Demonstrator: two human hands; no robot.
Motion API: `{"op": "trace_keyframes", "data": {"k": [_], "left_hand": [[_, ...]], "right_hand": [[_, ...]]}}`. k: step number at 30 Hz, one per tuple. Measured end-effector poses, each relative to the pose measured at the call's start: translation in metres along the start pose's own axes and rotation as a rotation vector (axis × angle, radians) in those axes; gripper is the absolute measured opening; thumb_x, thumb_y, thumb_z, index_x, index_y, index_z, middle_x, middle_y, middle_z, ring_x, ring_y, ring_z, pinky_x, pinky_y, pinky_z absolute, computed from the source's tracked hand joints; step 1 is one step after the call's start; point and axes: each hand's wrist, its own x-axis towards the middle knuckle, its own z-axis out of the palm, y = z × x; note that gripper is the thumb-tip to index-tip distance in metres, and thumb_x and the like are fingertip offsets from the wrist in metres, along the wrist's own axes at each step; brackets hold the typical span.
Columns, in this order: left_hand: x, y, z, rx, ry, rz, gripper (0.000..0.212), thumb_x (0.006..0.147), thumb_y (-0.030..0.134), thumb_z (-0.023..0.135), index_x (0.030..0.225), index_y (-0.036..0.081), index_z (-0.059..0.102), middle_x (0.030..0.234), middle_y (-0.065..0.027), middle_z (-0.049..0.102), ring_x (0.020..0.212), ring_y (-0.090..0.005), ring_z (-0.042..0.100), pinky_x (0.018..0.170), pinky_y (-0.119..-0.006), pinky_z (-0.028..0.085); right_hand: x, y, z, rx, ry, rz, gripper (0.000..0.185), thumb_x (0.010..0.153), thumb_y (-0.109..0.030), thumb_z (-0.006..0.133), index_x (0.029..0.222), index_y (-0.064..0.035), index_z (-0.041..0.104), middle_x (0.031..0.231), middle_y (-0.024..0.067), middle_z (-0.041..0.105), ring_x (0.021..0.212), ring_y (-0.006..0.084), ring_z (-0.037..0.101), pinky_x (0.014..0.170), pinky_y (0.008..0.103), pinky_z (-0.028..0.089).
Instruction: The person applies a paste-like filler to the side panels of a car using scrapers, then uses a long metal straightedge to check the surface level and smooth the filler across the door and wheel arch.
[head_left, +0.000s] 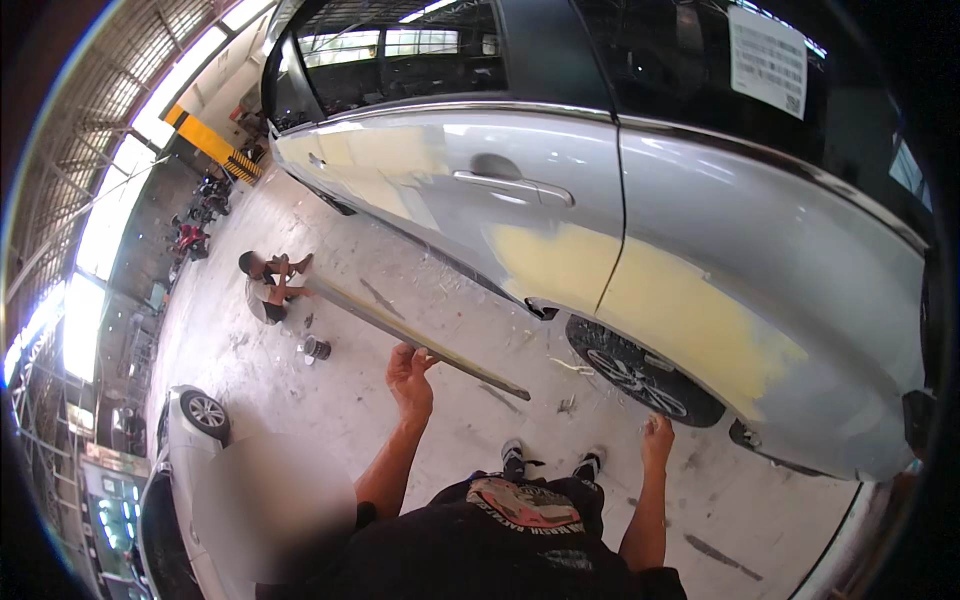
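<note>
My left hand is raised with its fingers curled, and in view it overlaps the edge of a long narrow car trim panel. Whether it touches the panel or pinches something small, I cannot tell. My right hand has its fingertips drawn together in front of the rear wheel; anything between them is too small to make out. Before me stands a silver car with yellowish body filler spread over its rear door and wheel arch. More filler covers the front door.
A person squats on the floor at the panel's far end, hands near it. Beside them stands a dark can. Another silver car is to my left, with motorcycles along the wall. Debris and dark streaks mark the concrete floor.
</note>
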Motion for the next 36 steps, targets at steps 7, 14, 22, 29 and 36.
{"op": "trace_keyframes", "data": {"k": [7,14,22,29,36], "left_hand": [[-0.01,0.026,-0.015,0.062,0.091,-0.007,0.019,0.087,0.001,0.05,0.106,-0.003,0.05,0.099,-0.0104,0.057,0.086,-0.0168,0.059,0.073,-0.037,0.057],[-0.017,0.045,-0.035,0.133,0.116,-0.008,0.021,0.088,0.003,0.048,0.108,-0.002,0.049,0.104,-0.0119,0.056,0.092,-0.0193,0.058,0.076,-0.039,0.057],[-0.035,0.062,-0.087,0.328,0.269,-0.058,0.024,0.086,0.004,0.049,0.108,-0.004,0.049,0.103,-0.0139,0.055,0.09,-0.0226,0.058,0.076,-0.041,0.056],[-0.04,0.06,-0.107,0.31,0.241,-0.072,0.014,0.087,0.004,0.05,0.099,-0.003,0.05,0.099,-0.0129,0.055,0.088,-0.0213,0.059,0.073,-0.039,0.058],[-0.034,0.051,-0.113,0.283,0.187,-0.078,0.018,0.088,0.004,0.049,0.104,-0.004,0.05,0.103,-0.0136,0.055,0.09,-0.0215,0.059,0.074,-0.04,0.058]], "right_hand": [[0.048,0.092,0.07,0.385,0.257,0.179,0.026,0.089,-0.018,0.055,0.108,-0.0005,0.058,0.095,0.0061,0.063,0.077,0.0121,0.06,0.062,0.0263,0.048],[0.096,0.037,0.094,0.658,0.437,0.284,0.029,0.085,-0.015,0.06,0.109,0.0009,0.058,0.108,0.0171,0.062,0.099,0.0269,0.06,0.083,0.035,0.048],[0.143,0.005,0.099,0.403,0.677,0.432,0.048,0.079,-0.025,0.066,0.117,-0.0005,0.05,0.111,0.0205,0.058,0.101,0.0333,0.059,0.08,0.041,0.05],[0.157,0.031,0.089,0.008,0.615,0.414,0.045,0.073,-0.026,0.071,0.107,-0.0001,0.057,0.11,0.0212,0.059,0.1,0.0372,0.058,0.083,0.0426,0.048],[0.179,0.092,0.115,0.458,0.872,-0.078,0.042,0.074,-0.008,0.067,0.113,-0.0044,0.053,0.111,0.0151,0.057,0.103,0.0288,0.056,0.085,0.0425,0.049]]}}
